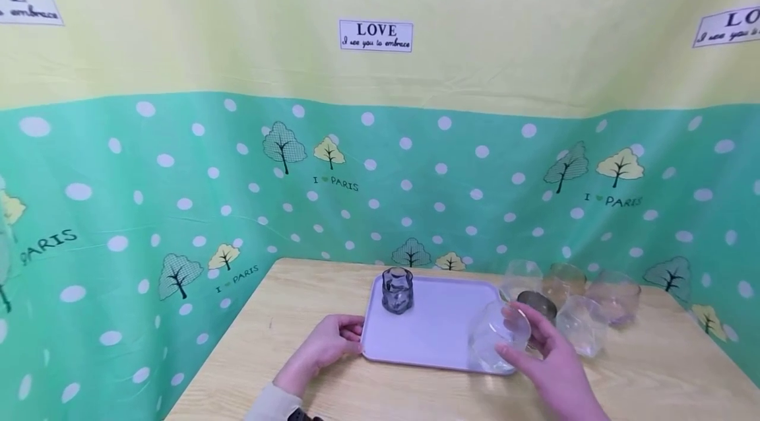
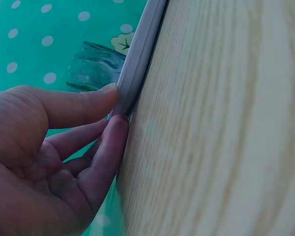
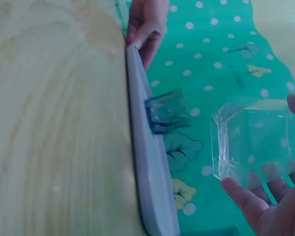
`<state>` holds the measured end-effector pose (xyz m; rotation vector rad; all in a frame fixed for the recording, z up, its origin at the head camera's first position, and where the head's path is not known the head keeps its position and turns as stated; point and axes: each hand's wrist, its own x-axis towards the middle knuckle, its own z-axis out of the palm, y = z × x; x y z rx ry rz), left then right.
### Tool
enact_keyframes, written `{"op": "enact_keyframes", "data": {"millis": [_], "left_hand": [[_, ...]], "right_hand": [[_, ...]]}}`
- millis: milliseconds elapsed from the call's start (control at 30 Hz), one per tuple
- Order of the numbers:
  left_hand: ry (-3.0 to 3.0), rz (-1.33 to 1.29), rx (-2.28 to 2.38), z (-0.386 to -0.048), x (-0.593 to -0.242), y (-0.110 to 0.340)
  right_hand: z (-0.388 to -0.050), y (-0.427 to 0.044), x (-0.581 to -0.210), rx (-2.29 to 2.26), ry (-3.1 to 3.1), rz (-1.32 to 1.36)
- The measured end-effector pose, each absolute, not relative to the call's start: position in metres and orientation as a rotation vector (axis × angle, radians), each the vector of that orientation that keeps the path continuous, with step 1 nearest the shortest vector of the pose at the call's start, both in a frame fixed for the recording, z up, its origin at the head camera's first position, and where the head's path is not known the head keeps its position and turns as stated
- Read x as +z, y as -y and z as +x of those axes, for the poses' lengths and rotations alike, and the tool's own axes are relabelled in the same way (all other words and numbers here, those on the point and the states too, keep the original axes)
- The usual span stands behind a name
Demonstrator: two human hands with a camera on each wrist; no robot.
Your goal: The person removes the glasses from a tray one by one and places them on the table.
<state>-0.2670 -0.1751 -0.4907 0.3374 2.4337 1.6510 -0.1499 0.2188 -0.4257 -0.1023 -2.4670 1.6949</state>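
A pale purple tray point(image 1: 424, 325) lies on the wooden table. My left hand point(image 1: 326, 345) pinches its left edge near the front corner, thumb against the rim point(image 2: 137, 59) and a fingertip close below it. Toward the tray's back left stands a dark grey, wavy-sided glass cup point(image 1: 397, 292), upright. With thumb and fingers spread round it, my right hand point(image 1: 555, 358) holds a clear faceted glass cup point(image 3: 255, 135) over the tray's right end. The right wrist view shows that cup raised off the tray, apart from the grey one.
Right of the tray, several glass cups stand close together: a clear one point(image 1: 522, 278) at the back, an amber one point(image 1: 564, 284), a dark one point(image 1: 539, 304) partly behind my right hand, another clear one point(image 1: 582, 328) and a pinkish-brown one point(image 1: 616, 295). A patterned curtain point(image 1: 368, 210) hangs behind the table.
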Motion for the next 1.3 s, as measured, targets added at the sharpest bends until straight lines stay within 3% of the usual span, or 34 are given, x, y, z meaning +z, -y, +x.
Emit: {"op": "enact_keyframes", "data": {"millis": [300,1300], "left_hand": [[-2.459,0.318,1.648,-0.268,-0.486,0.177],[-2.469,0.303,1.596,-0.268,-0.491,0.174]], "right_hand": [[-0.151,-0.260,-0.400,1.541,2.478,-0.007],[-0.145,-0.344,-0.398,1.614,2.248,-0.222]]}}
